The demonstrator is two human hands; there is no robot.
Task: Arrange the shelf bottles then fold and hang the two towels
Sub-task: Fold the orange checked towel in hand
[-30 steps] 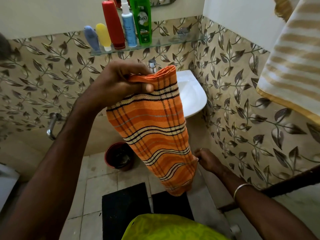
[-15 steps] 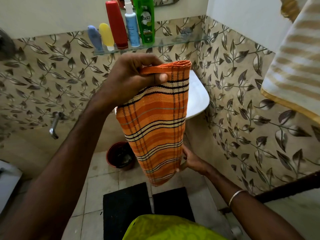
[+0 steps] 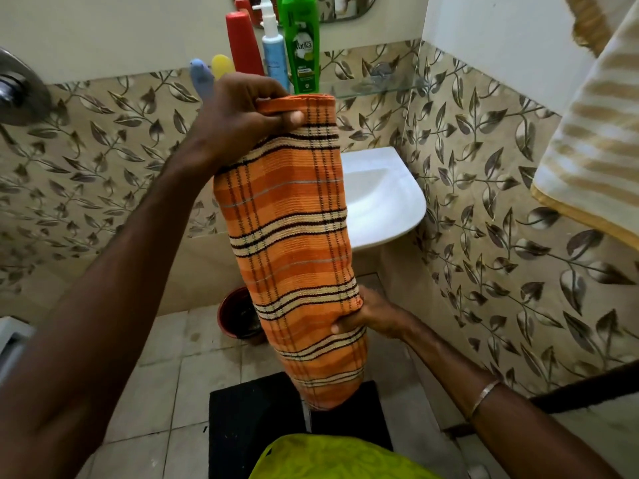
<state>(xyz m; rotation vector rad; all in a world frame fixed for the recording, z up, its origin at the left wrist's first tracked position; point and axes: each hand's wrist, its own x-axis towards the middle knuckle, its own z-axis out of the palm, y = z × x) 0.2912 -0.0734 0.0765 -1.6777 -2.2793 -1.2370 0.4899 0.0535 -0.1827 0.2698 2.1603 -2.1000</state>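
While both hands grip it, orange towel (image 3: 290, 236) hangs vertically (folded lengthwise).

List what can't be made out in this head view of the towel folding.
- Blue bottle and yellow bottle: lower parts hidden behind the left hand.
- Striped towel: cut off by the right edge; what it hangs on is unseen.
- Right hand: fingers hidden behind the orange towel.
- Bucket: partly covered by that towel.

Bottles (image 3: 276, 53) in a row on glass shelf (image 3: 373, 87), sink (image 3: 383, 198) below it, folded towel (image 3: 294, 243) hanging in front, second towel (image 3: 594, 143) far right, bucket (image 3: 237, 314) on floor behind.
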